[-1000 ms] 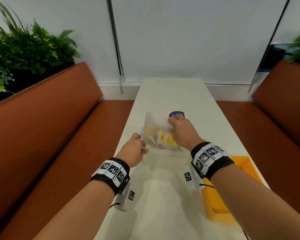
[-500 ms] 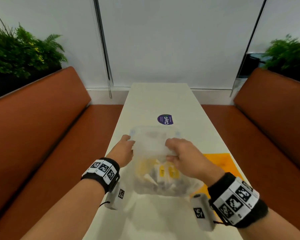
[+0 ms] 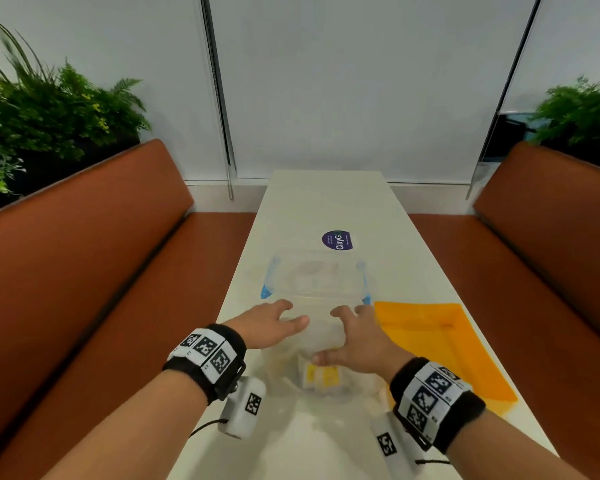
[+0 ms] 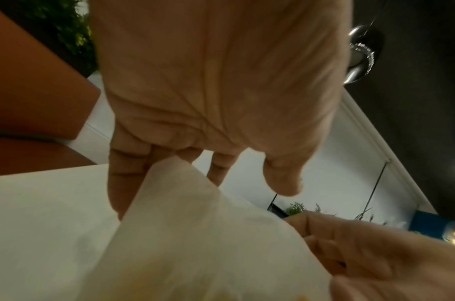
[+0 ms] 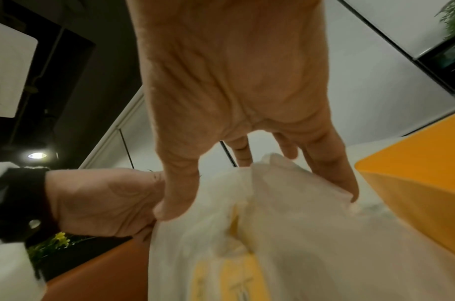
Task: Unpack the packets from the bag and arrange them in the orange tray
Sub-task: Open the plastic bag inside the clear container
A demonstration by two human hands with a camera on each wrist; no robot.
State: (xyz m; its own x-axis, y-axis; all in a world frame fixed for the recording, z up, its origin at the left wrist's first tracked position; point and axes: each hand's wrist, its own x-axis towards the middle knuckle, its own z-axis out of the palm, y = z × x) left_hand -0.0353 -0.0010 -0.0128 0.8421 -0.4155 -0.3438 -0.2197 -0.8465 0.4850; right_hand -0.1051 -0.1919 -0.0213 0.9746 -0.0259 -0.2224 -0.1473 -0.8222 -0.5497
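A clear plastic bag (image 3: 312, 386) lies on the white table (image 3: 326, 202) close to me, with yellow and white packets (image 3: 321, 375) showing through it. My left hand (image 3: 284, 320) hovers at the bag's upper left, fingers straight and spread. My right hand (image 3: 347, 337) is over its upper right, thumb touching the film. In the right wrist view the straight thumb and fingers (image 5: 332, 163) straddle the bag's crumpled top (image 5: 272, 203). The left wrist view shows straight fingers (image 4: 123, 173) behind a raised bag corner (image 4: 185, 203). The orange tray (image 3: 440, 344) lies just right of the bag.
A clear lidded box with blue clips (image 3: 316, 278) stands just beyond the bag, and a round purple sticker (image 3: 338, 240) is behind it. Orange bench seats (image 3: 84, 271) flank the narrow table on both sides. Plants stand behind the benches.
The bag came toward me and now lies on the table beside the tray. Both hands have let go of its top edge and their fingers have straightened.
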